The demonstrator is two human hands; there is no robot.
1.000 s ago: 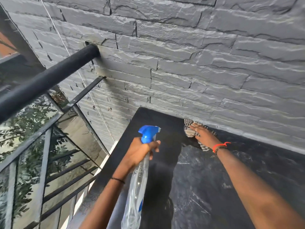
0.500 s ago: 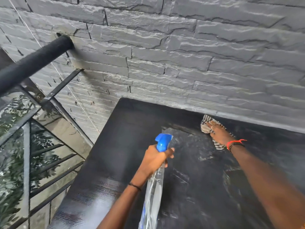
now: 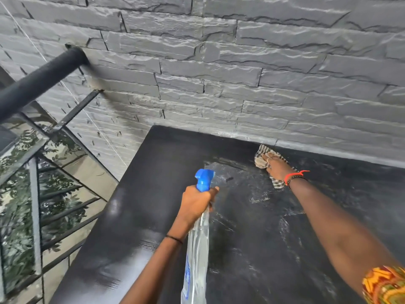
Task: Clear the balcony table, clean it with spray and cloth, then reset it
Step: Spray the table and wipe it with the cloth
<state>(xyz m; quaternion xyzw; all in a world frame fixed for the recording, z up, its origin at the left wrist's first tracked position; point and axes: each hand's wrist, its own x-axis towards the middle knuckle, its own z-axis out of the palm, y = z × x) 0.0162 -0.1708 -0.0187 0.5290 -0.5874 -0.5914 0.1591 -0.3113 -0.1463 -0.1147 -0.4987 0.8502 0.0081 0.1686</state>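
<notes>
The black table (image 3: 135,218) fills the lower middle and right, its top streaked with wet smears. My left hand (image 3: 196,201) grips the neck of a clear spray bottle (image 3: 197,255) with a blue trigger head, held above the table with the nozzle aimed away from me. My right hand (image 3: 276,166) presses flat on a checked cloth (image 3: 260,157) at the table's far edge, close to the wall. Part of the cloth is hidden under the hand.
A grey stone-brick wall (image 3: 241,73) runs directly behind the table. A black metal railing (image 3: 41,82) with bars and glass panels stands to the left, with foliage beyond it. A narrow gap separates the railing from the table's left edge.
My right hand has slid the cloth rightward along the far edge of the table. My left hand stays on the bottle. The view has shifted right, showing more table.
</notes>
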